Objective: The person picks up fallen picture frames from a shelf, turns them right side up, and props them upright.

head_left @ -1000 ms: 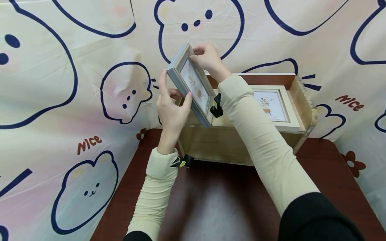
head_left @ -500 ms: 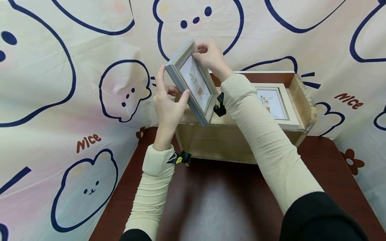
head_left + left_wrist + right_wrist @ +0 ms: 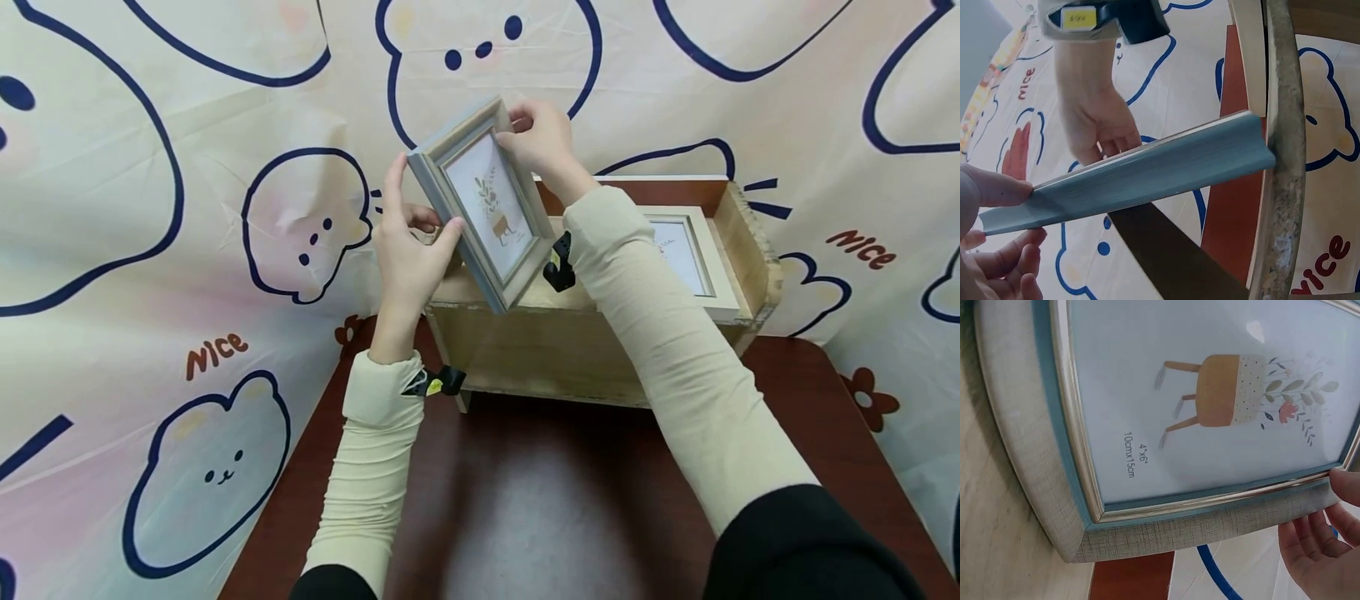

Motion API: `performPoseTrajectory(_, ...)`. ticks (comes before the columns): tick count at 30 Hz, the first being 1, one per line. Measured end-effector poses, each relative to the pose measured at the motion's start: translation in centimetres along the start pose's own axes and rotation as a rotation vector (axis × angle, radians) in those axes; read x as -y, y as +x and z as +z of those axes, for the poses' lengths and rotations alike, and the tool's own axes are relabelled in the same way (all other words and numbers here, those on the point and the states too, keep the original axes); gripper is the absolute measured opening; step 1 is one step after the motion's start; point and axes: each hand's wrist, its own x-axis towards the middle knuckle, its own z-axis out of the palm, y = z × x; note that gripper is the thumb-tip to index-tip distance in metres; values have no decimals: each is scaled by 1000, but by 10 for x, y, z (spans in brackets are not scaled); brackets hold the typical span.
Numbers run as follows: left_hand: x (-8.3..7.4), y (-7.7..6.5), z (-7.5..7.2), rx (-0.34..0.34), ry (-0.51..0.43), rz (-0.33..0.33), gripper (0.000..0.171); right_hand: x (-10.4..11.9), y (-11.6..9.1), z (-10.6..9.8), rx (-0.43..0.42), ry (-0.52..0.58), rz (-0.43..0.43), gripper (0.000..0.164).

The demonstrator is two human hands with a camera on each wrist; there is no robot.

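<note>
A blue-grey picture frame, with a plant-pot print behind its glass, is held tilted over the left part of a wooden shelf. My left hand grips its left side, thumb on the front and fingers behind. At the upper right side, my right hand pinches the border between thumb and fingers. Edge-on in the left wrist view, the frame shows a smooth blue side, and a dark back stand sticks out below it. Close up in the right wrist view, the print reads 4"x6", 10cmx15cm.
A cream picture frame lies on the right of the shelf top, partly covered by my right sleeve. The shelf stands at the back of a dark red-brown table. Behind hangs a bear-print cloth.
The blue-grey frame has turned so its front faces the head camera more. My right hand has shifted right and slightly up with it, my left hand slightly left. Both keep their hold.
</note>
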Motion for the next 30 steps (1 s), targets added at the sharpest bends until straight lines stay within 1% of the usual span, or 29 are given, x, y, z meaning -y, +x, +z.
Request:
performPoseTrajectory(4, 2, 4, -1, 27, -8, -37, 73, -4, -1, -4, -11, 27, 13, 28)
performPoseTrajectory(9, 4, 7, -3, 47, -10, -19, 73, -8, -2, -8, -23, 51, 23, 31)
performPoseTrajectory(12, 5, 9, -4, 59, -12, -19, 74, -10, -2, -9, -33, 58, 26, 30)
performPoseTrajectory(17, 6, 11, -5, 84, -23, -52, 76, -14, -3, -11, -56, 62, 14, 27)
performPoseTrajectory(21, 7, 15, -6, 110, -15, -85, 76, -16, -4, -13, -70, 89, 11, 25)
performPoseTrajectory(27, 10, 22, -8, 166, 21, -119, 76, -19, -5, -16, -85, 136, 41, 25)
performPoseTrajectory(30, 11, 26, -10, 202, 37, -139, 77, -20, -6, -18, -92, 174, 60, 21)
